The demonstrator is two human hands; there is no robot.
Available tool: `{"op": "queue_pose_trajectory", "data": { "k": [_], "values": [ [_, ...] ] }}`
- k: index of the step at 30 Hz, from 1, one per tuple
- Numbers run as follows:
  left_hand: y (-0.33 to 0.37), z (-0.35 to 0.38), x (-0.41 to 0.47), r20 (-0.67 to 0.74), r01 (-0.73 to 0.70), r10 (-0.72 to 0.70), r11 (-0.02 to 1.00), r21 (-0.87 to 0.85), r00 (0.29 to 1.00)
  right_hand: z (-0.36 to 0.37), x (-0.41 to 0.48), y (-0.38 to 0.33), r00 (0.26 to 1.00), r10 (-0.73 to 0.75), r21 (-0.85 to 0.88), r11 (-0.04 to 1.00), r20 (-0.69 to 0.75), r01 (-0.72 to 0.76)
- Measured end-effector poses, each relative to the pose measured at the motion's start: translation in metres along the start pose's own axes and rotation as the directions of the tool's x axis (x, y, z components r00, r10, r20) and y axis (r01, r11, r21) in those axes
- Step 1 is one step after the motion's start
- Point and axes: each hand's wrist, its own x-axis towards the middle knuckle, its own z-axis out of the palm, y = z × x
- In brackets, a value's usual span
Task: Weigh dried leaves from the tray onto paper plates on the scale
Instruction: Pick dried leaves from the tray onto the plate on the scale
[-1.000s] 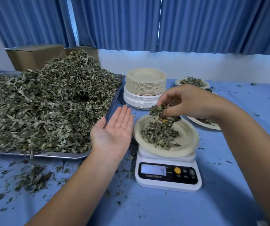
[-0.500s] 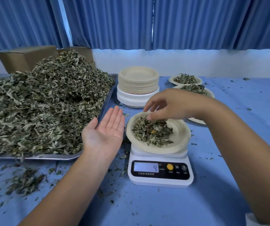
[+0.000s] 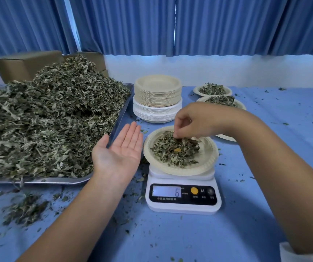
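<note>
At centre frame, my right hand [image 3: 195, 120] hides the far rim of the paper plate [image 3: 208, 161] on the scale [image 3: 184, 199]. Its curled fingertips [image 3: 177, 134] pinch the top of the leaf pile [image 3: 174, 154] there. Behind that forearm a third filled plate [image 3: 225, 137] is mostly covered; two more filled plates [image 3: 212, 89] sit at upper right. I read 6 on the display, but the small print is blurred. My left hand [image 3: 119, 150] hovers flat, palm up and empty, between plate and tray [image 3: 38, 180], whose dried leaves [image 3: 48, 120] run off the left edge. Crumbs litter the blue tablecloth [image 3: 170, 239]; blue curtains [image 3: 218, 25] and cardboard boxes [image 3: 23, 63] stand behind.
</note>
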Motion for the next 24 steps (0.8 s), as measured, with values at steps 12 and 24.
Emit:
{"op": "queue_pose_trajectory", "data": {
  "k": [12,24],
  "values": [
    [-0.0012,-0.0019,0.001,0.001,0.004,-0.004,1.0,0.018,1.0,-0.0009,0.0001,-0.0043,0.987,-0.048,0.061,0.996,-0.151,0.057],
    [0.0002,-0.0033,0.0027,0.011,-0.002,0.002,1.0,0.027,1.0,0.0045,0.0043,-0.0065,0.974,-0.13,0.065,0.987,-0.183,0.144]
  ]
}}
